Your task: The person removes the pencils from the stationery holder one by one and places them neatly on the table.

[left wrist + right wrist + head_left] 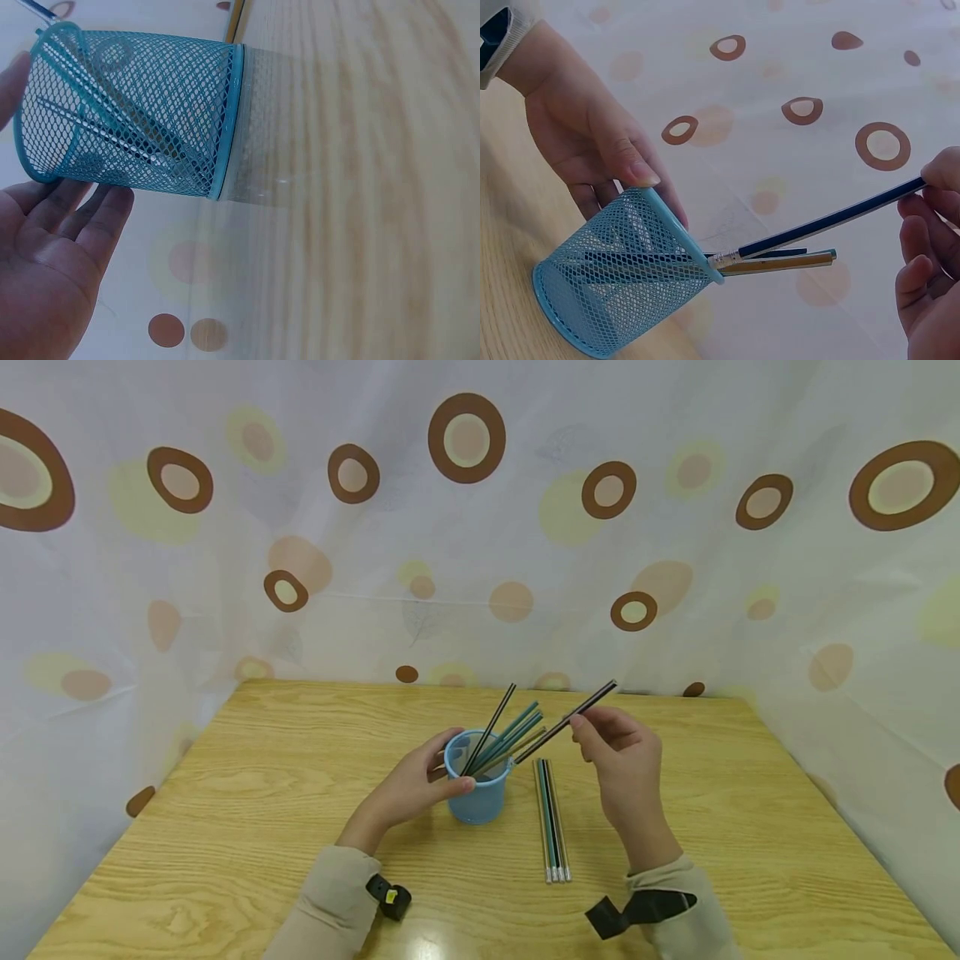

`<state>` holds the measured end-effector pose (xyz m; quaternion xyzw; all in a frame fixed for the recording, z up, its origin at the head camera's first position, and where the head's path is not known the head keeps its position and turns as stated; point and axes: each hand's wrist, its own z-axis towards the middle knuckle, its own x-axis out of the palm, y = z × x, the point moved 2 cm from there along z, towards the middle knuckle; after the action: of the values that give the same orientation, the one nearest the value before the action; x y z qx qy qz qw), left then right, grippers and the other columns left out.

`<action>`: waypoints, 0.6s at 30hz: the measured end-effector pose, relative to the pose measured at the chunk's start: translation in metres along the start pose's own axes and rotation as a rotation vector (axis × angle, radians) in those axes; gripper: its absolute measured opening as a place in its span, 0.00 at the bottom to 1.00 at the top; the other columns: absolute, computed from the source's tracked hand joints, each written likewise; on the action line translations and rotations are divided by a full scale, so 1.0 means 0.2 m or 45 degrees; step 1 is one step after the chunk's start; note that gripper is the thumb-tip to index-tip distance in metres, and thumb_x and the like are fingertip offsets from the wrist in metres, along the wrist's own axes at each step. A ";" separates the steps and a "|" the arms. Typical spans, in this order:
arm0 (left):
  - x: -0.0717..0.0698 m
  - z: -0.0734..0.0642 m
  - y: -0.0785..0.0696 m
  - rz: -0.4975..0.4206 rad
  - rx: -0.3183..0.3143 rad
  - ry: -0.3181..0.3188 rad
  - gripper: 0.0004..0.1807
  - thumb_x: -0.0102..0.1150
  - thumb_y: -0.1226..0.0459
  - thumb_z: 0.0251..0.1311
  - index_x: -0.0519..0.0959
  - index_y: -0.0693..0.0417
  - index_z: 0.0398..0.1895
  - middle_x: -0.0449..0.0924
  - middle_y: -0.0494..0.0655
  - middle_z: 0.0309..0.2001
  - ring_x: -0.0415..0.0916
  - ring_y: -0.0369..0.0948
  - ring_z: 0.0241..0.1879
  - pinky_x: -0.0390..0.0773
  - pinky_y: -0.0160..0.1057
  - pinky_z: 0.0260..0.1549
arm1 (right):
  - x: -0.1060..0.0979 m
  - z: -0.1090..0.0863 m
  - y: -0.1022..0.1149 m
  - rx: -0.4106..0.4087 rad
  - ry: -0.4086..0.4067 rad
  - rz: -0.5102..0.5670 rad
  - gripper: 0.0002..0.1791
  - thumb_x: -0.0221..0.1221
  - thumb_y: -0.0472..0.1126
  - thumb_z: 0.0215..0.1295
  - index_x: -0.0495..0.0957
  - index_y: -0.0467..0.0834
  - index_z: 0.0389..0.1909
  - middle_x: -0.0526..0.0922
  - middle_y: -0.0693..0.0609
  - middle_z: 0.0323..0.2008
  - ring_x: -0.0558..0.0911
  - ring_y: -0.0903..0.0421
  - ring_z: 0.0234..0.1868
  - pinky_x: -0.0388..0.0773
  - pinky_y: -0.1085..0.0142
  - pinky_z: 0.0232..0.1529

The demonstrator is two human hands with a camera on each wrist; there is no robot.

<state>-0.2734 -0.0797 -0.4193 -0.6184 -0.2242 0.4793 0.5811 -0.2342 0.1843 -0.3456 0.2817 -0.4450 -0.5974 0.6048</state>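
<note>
A light-blue mesh pencil cup (477, 802) stands on the table. My left hand (405, 789) holds it near the rim, thumb on the near side and fingers around the far side. Several pencils (497, 745), dark, teal and gold, lean inside the cup. Between thumb and fingertips my right hand (628, 768) pinches a dark striped pencil (829, 219) near its upper end. That pencil slants down, and its silver end meets the cup's rim in the right wrist view. In the left wrist view the mesh wall (150, 105) shows pencils within.
Several pencils (552, 827) lie side by side on the wooden table (247, 810), right of the cup, silver ends toward me. A patterned white sheet (480, 543) hangs behind and beside the table.
</note>
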 end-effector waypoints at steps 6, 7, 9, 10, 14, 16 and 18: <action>0.00 0.00 0.00 -0.003 0.004 -0.001 0.45 0.67 0.54 0.62 0.54 0.47 0.78 0.62 0.49 0.72 0.60 0.49 0.71 0.64 0.48 0.67 | -0.01 0.01 -0.01 -0.002 -0.016 -0.008 0.06 0.65 0.28 0.63 0.81 0.27 0.37 0.83 0.49 0.27 0.73 0.59 0.24 0.71 0.71 0.23; 0.00 0.00 0.00 -0.005 0.004 -0.001 0.45 0.67 0.54 0.62 0.54 0.47 0.78 0.62 0.49 0.72 0.60 0.49 0.71 0.64 0.49 0.67 | -0.01 0.01 -0.01 0.001 -0.016 -0.011 0.07 0.64 0.28 0.63 0.81 0.26 0.37 0.83 0.50 0.27 0.73 0.59 0.24 0.71 0.71 0.23; 0.00 0.00 0.00 -0.010 0.004 0.001 0.45 0.67 0.54 0.63 0.54 0.46 0.78 0.62 0.49 0.72 0.60 0.49 0.71 0.64 0.49 0.67 | -0.01 0.01 -0.02 0.012 -0.014 -0.024 0.07 0.65 0.28 0.63 0.81 0.26 0.37 0.84 0.49 0.28 0.74 0.59 0.25 0.72 0.71 0.24; 0.00 0.00 0.00 -0.014 0.002 0.003 0.45 0.67 0.55 0.63 0.54 0.46 0.78 0.62 0.49 0.72 0.60 0.49 0.71 0.64 0.49 0.67 | -0.01 0.01 -0.02 0.020 -0.012 -0.033 0.08 0.65 0.29 0.63 0.81 0.26 0.38 0.84 0.49 0.29 0.74 0.59 0.25 0.72 0.71 0.24; 0.00 0.00 0.00 -0.024 -0.005 0.009 0.45 0.67 0.54 0.63 0.53 0.46 0.78 0.61 0.50 0.72 0.59 0.50 0.71 0.64 0.50 0.67 | -0.02 0.01 -0.05 0.060 -0.005 -0.114 0.10 0.66 0.32 0.63 0.81 0.27 0.39 0.85 0.48 0.32 0.75 0.59 0.27 0.74 0.72 0.26; 0.00 0.00 0.00 -0.020 -0.008 0.009 0.45 0.67 0.54 0.63 0.53 0.46 0.78 0.61 0.49 0.72 0.59 0.49 0.71 0.64 0.50 0.67 | -0.03 0.01 -0.06 0.081 -0.005 -0.162 0.11 0.66 0.34 0.64 0.82 0.28 0.40 0.84 0.49 0.32 0.75 0.60 0.28 0.74 0.72 0.26; 0.00 0.00 0.00 -0.016 -0.009 0.008 0.45 0.67 0.54 0.62 0.53 0.46 0.78 0.61 0.49 0.72 0.59 0.49 0.71 0.64 0.50 0.67 | -0.03 0.01 -0.07 0.102 -0.004 -0.208 0.12 0.65 0.35 0.65 0.82 0.28 0.41 0.84 0.50 0.32 0.76 0.60 0.29 0.74 0.72 0.26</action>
<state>-0.2731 -0.0804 -0.4195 -0.6205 -0.2279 0.4727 0.5827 -0.2424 0.1892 -0.3591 0.3399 -0.4451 -0.6270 0.5416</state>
